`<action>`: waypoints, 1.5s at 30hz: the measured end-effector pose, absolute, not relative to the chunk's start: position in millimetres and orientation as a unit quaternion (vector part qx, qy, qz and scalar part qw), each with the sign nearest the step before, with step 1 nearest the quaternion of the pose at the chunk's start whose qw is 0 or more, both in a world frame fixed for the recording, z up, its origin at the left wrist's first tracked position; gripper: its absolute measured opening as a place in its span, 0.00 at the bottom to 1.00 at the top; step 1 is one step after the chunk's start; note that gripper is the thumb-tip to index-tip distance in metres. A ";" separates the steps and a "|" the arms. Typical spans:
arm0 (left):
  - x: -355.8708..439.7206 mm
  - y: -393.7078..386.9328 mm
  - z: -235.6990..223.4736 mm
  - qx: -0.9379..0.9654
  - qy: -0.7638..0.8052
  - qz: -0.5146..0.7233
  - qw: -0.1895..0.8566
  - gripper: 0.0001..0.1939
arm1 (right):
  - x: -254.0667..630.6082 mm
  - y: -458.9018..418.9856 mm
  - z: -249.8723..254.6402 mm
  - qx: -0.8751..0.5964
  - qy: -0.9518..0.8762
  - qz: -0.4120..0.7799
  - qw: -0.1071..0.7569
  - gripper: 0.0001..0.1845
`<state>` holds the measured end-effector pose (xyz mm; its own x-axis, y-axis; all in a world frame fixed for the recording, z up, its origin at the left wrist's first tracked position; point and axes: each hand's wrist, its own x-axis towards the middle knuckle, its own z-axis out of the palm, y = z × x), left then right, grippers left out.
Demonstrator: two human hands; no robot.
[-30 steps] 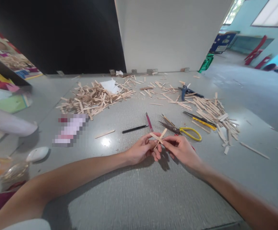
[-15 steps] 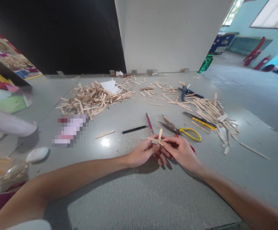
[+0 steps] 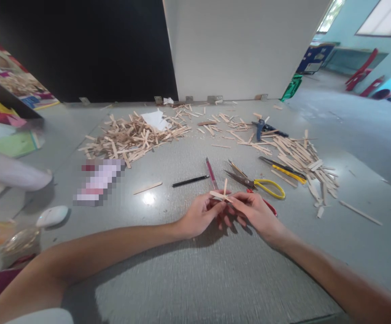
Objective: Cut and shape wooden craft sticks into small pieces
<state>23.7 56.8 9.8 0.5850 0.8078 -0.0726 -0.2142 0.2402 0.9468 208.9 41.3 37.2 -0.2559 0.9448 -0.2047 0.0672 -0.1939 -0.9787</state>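
Observation:
Small wooden craft sticks, crossing one another, are pinched between my two hands above the table. My left hand is closed on them from the left, thumb pressed near the crossing. From the right, my right hand grips the same sticks with thumb and fingertips. One stick points up, another lies nearly level toward the left; the fingers hide where they meet. Just beyond the hands lie a maroon pen, a black pen and yellow-handled scissors. A red handle shows partly behind my right hand.
A heap of craft sticks with white paper lies back left. More sticks, a dark blue clamp-like tool and a yellow-black cutter lie right. A white mouse rests left. An upright panel bounds the back.
The crossed sticks have turned slightly in my fingers, and the upright one now looks narrower. Both hands keep their grip in nearly the same place. The view has shifted a little.

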 end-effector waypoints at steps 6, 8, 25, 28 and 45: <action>23.2 57.7 5.0 0.510 0.305 0.351 0.723 0.28 | 209.3 41.2 38.0 -0.490 -0.503 0.603 0.379 0.28; 23.3 56.4 4.7 0.510 0.310 0.351 0.722 0.29 | 210.1 41.2 39.1 -0.483 -0.508 0.608 0.374 0.28; 12.7 42.6 40.2 0.624 0.314 0.397 0.595 0.29 | 213.1 41.1 42.0 -0.407 -0.586 0.534 0.454 0.21; 11.7 36.3 48.4 0.624 0.311 0.403 0.593 0.29 | 213.6 40.7 40.7 -0.380 -0.576 0.562 0.455 0.22; 7.4 44.6 60.9 0.615 0.385 0.428 0.539 0.17 | 219.4 39.3 35.5 -0.511 -0.656 0.382 0.403 0.09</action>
